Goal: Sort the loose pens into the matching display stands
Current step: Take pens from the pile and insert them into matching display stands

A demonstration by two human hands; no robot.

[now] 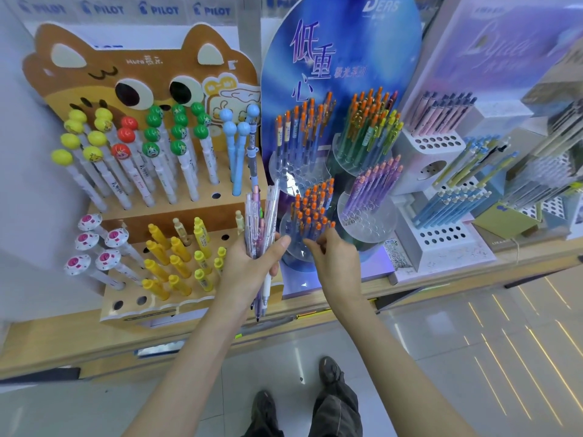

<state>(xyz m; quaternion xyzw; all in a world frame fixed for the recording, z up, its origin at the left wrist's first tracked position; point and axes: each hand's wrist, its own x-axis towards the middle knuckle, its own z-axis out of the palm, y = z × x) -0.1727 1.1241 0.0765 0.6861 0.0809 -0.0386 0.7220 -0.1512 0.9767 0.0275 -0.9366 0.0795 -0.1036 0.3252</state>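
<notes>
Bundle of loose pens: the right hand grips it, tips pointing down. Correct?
Not quite. The head view shows the left hand gripping the bundle of loose pens, tips pointing down; the right hand is at the orange-capped pens.

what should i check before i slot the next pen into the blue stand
1. Left hand grips the bunch: ok.
2. Right hand is free: cannot tell, its curled fingers are at the orange pens.
3. Bunch matches the orange pens: not ok, no orange tops show in it.
4. Front cup has free holes: cannot tell, pens crowd it.
5. Purple cup has free holes: ok, open holes show at its front.
</notes>
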